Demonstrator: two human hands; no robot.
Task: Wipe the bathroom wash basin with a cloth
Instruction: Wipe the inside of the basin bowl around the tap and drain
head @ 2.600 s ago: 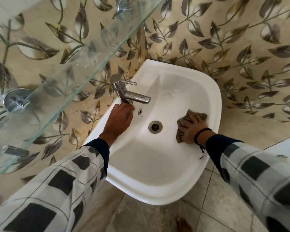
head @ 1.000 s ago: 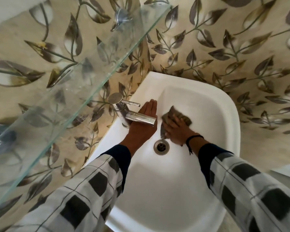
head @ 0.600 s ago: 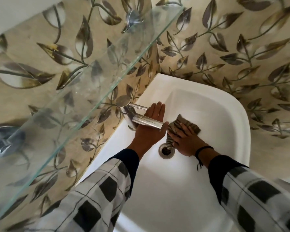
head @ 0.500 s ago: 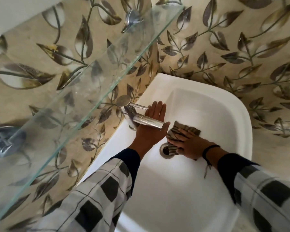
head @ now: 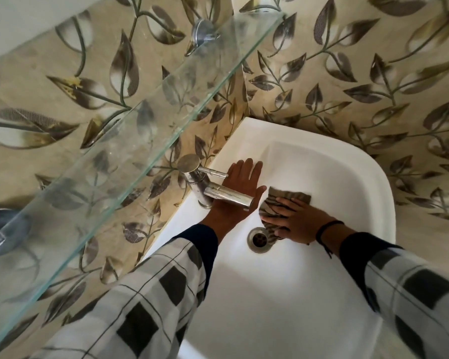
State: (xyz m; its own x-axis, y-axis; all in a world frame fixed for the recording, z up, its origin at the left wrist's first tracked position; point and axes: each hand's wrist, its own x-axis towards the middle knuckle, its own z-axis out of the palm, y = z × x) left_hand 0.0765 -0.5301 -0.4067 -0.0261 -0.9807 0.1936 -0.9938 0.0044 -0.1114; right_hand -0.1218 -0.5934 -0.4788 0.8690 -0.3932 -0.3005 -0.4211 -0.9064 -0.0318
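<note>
The white wash basin (head: 347, 161) fills the lower middle and right of the view. Inside its bowl lies a brown striped cloth (head: 288, 198), just right of the drain (head: 258, 238). My right hand (head: 294, 221) presses flat on the cloth with its fingers spread, pointing left. My left hand (head: 240, 187) rests flat on the basin's left ledge under the chrome tap's spout (head: 227, 196), fingers straight and pointing away from me.
A glass shelf (head: 140, 120) juts out above the tap on the left. Leaf-patterned tiled walls close the basin in at the back and left. Chrome shelf brackets (head: 202, 32) sit on the wall.
My right hand has slid the cloth around the drain, from above it to its right side. My left hand stays flat under the spout.
</note>
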